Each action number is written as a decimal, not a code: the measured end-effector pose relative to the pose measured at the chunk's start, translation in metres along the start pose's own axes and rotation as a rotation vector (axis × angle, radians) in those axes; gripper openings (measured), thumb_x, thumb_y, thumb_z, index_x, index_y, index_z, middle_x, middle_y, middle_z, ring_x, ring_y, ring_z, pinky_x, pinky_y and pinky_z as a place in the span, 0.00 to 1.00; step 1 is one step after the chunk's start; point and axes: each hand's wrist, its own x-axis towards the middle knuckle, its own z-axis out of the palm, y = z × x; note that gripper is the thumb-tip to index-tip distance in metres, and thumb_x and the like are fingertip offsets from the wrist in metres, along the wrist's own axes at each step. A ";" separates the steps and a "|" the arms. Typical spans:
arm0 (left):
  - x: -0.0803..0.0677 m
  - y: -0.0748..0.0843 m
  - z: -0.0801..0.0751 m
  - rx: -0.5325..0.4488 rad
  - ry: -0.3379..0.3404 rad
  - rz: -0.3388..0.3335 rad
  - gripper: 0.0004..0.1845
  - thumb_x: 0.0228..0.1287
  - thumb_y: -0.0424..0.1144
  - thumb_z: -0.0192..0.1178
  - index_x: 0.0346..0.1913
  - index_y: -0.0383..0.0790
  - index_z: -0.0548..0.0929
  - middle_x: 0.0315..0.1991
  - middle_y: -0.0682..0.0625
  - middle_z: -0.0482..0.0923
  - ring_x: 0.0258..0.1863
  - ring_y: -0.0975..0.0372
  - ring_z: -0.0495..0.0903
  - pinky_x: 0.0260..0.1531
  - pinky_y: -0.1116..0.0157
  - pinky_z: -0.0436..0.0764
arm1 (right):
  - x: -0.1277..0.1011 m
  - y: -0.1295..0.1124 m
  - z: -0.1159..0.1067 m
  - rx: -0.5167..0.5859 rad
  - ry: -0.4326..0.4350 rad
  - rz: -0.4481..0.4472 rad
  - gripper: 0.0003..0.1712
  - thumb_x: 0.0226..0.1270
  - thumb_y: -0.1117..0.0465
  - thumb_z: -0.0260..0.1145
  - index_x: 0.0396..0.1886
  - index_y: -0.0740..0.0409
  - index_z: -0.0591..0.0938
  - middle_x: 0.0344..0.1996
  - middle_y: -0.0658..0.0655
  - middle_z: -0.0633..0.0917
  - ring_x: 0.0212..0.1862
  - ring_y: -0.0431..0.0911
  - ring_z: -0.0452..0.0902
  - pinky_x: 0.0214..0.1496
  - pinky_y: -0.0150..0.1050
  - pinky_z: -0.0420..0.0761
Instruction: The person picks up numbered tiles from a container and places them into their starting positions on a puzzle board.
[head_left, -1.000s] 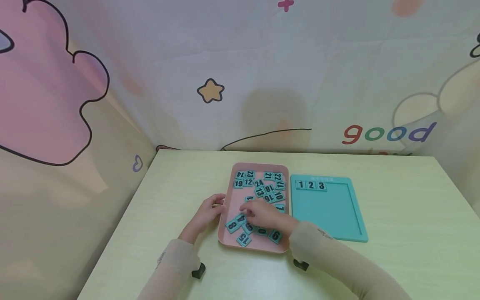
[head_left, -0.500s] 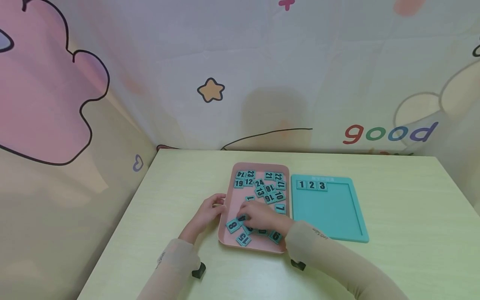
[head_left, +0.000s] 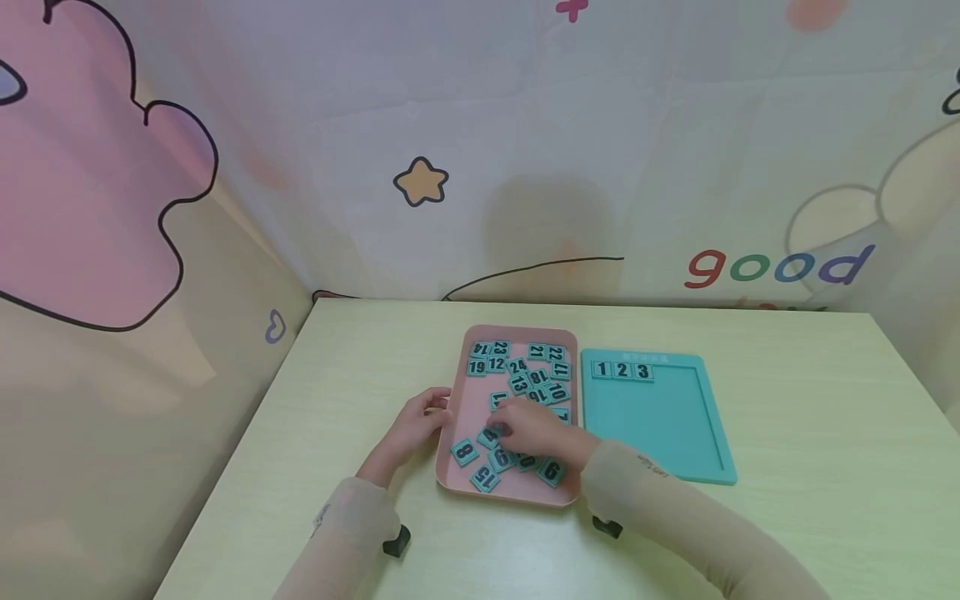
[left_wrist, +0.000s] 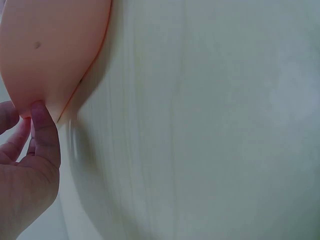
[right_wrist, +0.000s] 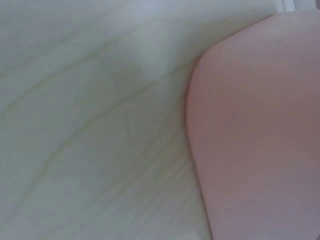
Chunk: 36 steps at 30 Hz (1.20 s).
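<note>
A pink tray (head_left: 467, 404) on the pale table holds several loose teal number tiles (head_left: 525, 375). My left hand (head_left: 435, 407) grips the tray's left rim; in the left wrist view the thumb (left_wrist: 44, 130) presses on the tray's edge (left_wrist: 55, 45). My right hand (head_left: 502, 427) reaches across the lower half of the tray, its curled fingertips pinching a tile marked 4 (head_left: 489, 436), which they partly cover. The hand hides some of the tiles under it. Only the tray's pink corner (right_wrist: 260, 130) shows in the right wrist view, and no fingers.
A teal board (head_left: 652, 429) lies right of the tray, with tiles 1, 2 and 3 (head_left: 622, 370) set in its top row. Cartoon-printed fabric walls close in the table at the back and left. Both wrists wear small black cameras (head_left: 396, 542).
My right hand has shifted slightly up the tray over the 4 tile, uncovering the tiles below it. The left hand and the tray have stayed put.
</note>
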 end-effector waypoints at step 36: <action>0.000 0.001 0.000 0.015 0.000 -0.004 0.20 0.61 0.35 0.51 0.57 0.42 0.68 0.47 0.45 0.71 0.46 0.57 0.70 0.50 0.61 0.72 | 0.005 -0.005 0.000 0.177 -0.060 0.164 0.23 0.54 0.63 0.62 0.53 0.52 0.75 0.21 0.48 0.76 0.27 0.39 0.72 0.31 0.29 0.72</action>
